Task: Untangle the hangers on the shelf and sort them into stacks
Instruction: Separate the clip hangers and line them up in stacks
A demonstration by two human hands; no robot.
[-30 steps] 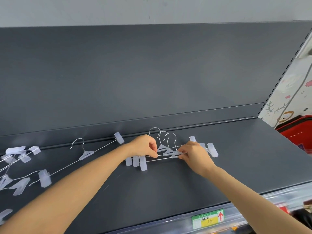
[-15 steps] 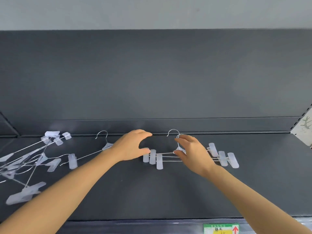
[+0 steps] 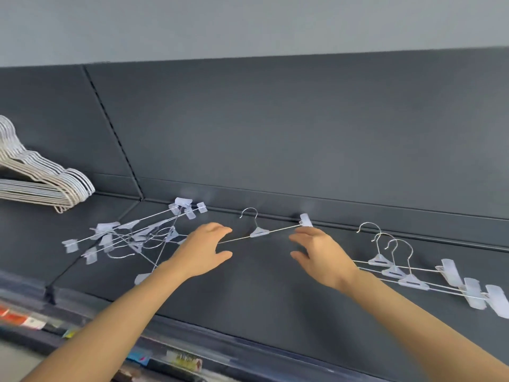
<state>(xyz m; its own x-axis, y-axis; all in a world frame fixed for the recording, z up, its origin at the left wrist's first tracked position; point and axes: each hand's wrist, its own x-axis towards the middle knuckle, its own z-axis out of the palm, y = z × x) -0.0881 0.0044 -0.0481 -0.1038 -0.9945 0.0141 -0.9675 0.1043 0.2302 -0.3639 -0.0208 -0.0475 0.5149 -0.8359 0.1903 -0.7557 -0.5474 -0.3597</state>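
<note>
My left fingers are spread and released, the thumb apart below them, grasping nothing. The left end of the single clip hanger runs its wire bar into the gap between finger and thumb. I cannot tell whether it touches my skin. My right fingers are likewise loose and unclenched, holding nothing. Their tips are just beside the clear clip at the hanger's right end.

So my left hand and right hand flank that one hanger. It lies flat on the dark shelf, hook pointing toward the back panel.

Right of my right wrist lies the stack of three clip hangers. Their hooks overlap, their bars run nearly parallel, and their clips are bunched at the right end. Left of my left hand is the tangle of clip hangers, with wires crossing at many angles and clips scattered about.

Further left, well apart, a pile of plain hangers rests on the neighbouring shelf section. Blurred price labels line the shelf's front edge under my forearms.
</note>
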